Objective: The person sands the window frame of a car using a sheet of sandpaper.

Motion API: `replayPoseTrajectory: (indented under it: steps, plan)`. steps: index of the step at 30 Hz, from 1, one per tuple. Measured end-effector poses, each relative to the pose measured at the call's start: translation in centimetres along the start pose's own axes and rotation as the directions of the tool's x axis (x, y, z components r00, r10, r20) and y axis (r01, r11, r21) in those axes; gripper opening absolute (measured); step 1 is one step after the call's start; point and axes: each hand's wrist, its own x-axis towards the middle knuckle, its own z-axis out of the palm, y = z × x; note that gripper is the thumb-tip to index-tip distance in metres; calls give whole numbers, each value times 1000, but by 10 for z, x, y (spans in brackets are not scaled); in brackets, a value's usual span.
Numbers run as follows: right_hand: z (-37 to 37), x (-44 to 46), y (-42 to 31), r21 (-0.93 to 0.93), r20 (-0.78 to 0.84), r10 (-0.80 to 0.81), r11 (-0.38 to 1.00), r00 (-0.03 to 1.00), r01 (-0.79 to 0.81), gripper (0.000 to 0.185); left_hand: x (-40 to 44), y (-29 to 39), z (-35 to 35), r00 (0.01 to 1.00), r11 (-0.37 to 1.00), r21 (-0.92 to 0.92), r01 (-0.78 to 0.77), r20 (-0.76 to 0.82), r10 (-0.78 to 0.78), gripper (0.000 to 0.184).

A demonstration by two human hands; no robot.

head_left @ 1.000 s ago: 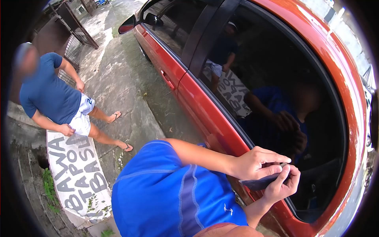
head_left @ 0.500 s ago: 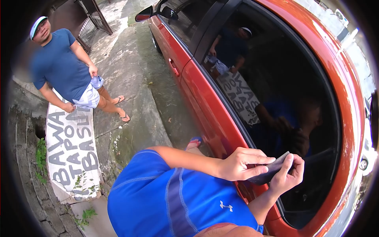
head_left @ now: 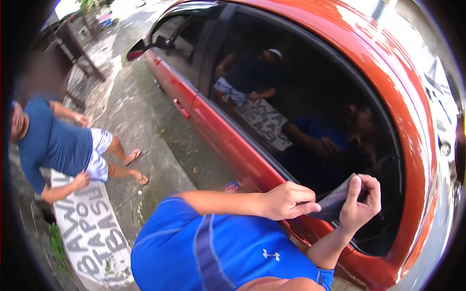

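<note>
One dark sheet | pinched — left hand, right hand | beside red car

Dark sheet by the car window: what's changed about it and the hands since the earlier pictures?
The left hand has drawn left, away from the right hand, its fingers now more curled, thumb at the sheet's left end. More of the dark sheet shows between them. The right hand still pinches it; the red car is still alongside.

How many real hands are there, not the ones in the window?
4. The wearer's left hand and right hand hold the dark sheet by the car window. The other person has one hand held out and another by the white shorts.
</note>
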Motion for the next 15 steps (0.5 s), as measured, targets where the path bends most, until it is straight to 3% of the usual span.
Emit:
replayPoseTrajectory:
  steps: [4, 8, 11, 15]
  plan:
    - [-11, 34, 4, -92, -186, 21, 995, 982, -38, 13, 50, -4, -35, 964, 948, 189, -256, -20, 264, 26]
    - [-21, 55, 13, -220, -311, -23, 974, 950, -48, 16, 120, 0, -54, 823, 704, 536, -466, -30, 567, 22]
    - [-30, 65, 22, -340, -412, -31, 933, 911, -122, 18, 161, -5, -51, 788, 507, 724, -468, 83, 609, 34]
    - [-42, 55, 32, -322, -488, 46, 919, 872, -228, 18, 189, -17, -35, 762, 442, 685, -579, 261, 593, 48]
